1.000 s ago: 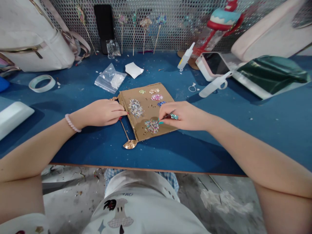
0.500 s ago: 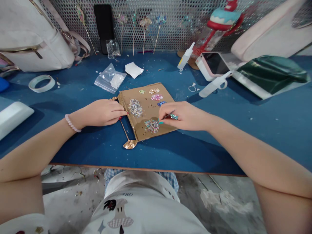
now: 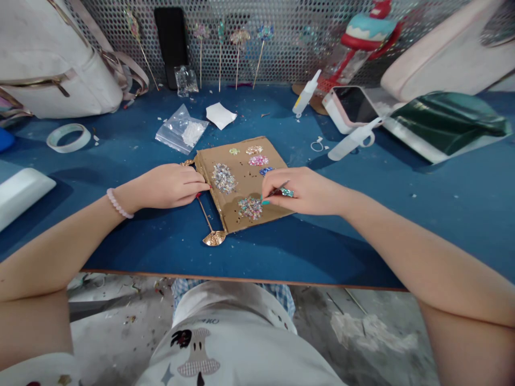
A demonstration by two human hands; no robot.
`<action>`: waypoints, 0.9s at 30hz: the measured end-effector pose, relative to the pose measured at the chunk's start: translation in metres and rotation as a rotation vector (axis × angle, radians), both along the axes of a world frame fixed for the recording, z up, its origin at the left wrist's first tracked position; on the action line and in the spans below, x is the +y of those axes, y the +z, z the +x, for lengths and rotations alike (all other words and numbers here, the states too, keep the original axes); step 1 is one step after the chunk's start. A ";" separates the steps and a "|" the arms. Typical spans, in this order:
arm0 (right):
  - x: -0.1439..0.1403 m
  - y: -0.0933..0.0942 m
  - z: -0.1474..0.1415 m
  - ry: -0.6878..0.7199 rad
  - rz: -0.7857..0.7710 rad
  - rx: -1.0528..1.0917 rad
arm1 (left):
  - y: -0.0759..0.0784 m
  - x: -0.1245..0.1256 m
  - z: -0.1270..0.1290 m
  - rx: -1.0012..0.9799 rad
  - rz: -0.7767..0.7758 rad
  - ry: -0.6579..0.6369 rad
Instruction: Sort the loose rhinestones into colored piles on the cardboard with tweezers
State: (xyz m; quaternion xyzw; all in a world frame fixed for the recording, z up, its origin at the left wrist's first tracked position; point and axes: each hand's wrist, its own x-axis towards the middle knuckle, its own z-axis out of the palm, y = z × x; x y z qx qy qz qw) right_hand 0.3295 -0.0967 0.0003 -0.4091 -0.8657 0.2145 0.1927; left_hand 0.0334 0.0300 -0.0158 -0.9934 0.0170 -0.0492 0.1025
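A brown cardboard piece point(image 3: 241, 177) lies on the blue table, bearing small heaps of sequin-like bits. My right hand point(image 3: 298, 190) is closed in a pinch over it, round a thin dark tool point(image 3: 280, 187) that looks like tweezers. Its fingertips are beside the multicoloured heap point(image 3: 250, 208); whether the tool grips a bit is too small to tell. At the board's left edge, my left hand point(image 3: 171, 185) has its fingers together, over a thin gold rod point(image 3: 205, 216) with a fan-shaped end point(image 3: 214, 238). Its fingertips touch the board; the hand partly hides the rod.
Behind the board lie a clear plastic bag point(image 3: 182, 128) and a white scrap point(image 3: 221, 116). Two white squeeze bottles point(image 3: 350, 143), a pink-edged device point(image 3: 352, 107) and a green pouch point(image 3: 446, 123) are to the right. A tape roll point(image 3: 69, 138) is left. Several decorated sticks point(image 3: 238, 59) stand at the back.
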 end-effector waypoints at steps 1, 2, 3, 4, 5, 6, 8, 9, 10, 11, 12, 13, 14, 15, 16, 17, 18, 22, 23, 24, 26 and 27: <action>0.000 0.000 0.000 0.001 0.002 0.002 | 0.000 0.000 0.000 -0.003 0.001 0.000; 0.000 0.000 0.000 0.001 0.004 0.002 | 0.000 0.000 0.000 -0.007 0.001 -0.003; 0.000 0.000 0.000 0.000 0.005 0.002 | 0.000 0.000 0.000 -0.013 0.000 -0.007; 0.000 0.000 0.000 -0.001 0.006 0.001 | 0.000 0.000 0.000 -0.020 0.000 -0.012; 0.000 0.000 0.000 0.000 0.008 0.001 | 0.000 0.000 0.000 -0.024 0.000 -0.016; 0.001 -0.001 0.000 0.001 0.010 0.002 | 0.000 -0.001 0.000 -0.027 0.000 -0.019; 0.001 -0.001 0.000 0.002 0.014 0.003 | 0.001 -0.001 0.000 -0.027 -0.005 -0.017; 0.001 -0.001 0.000 0.003 0.014 0.003 | 0.001 -0.001 0.000 -0.025 -0.009 -0.013; 0.001 -0.001 0.000 0.002 0.015 0.002 | 0.001 -0.001 0.000 -0.021 -0.014 -0.007; 0.001 -0.001 0.000 0.001 0.014 -0.001 | 0.001 -0.001 0.000 -0.017 -0.019 -0.001; 0.001 -0.001 0.000 0.000 0.014 -0.003 | 0.001 -0.001 0.000 -0.013 -0.021 0.003; 0.001 -0.001 0.000 -0.001 0.015 -0.005 | 0.001 -0.001 0.000 -0.009 -0.020 0.006; 0.001 -0.001 0.000 -0.002 0.015 -0.007 | 0.001 -0.001 0.000 -0.006 -0.017 0.007; 0.001 -0.001 0.000 -0.003 0.015 -0.009 | 0.001 -0.001 0.000 -0.005 -0.015 0.006; 0.001 -0.001 0.000 -0.004 0.013 -0.010 | 0.001 -0.001 0.000 -0.007 -0.015 0.004; 0.000 0.000 0.000 -0.005 0.010 -0.012 | 0.000 -0.001 0.000 -0.010 -0.019 0.001; 0.000 0.000 0.000 -0.006 0.007 -0.014 | 0.000 -0.001 0.000 -0.015 -0.026 -0.001; 0.000 0.001 0.000 -0.007 -0.004 -0.015 | 0.001 -0.001 0.000 -0.032 -0.035 -0.012; 0.000 0.001 0.000 -0.008 -0.009 -0.017 | 0.001 -0.001 0.000 -0.030 -0.035 -0.013; 0.000 0.001 0.001 -0.011 -0.016 -0.019 | 0.001 -0.001 0.000 -0.027 -0.036 -0.008; 0.001 0.001 0.001 -0.026 -0.032 -0.024 | 0.000 -0.001 0.000 -0.024 -0.051 0.006; 0.001 0.000 0.002 -0.038 -0.037 -0.024 | 0.000 -0.001 0.000 -0.024 -0.060 0.012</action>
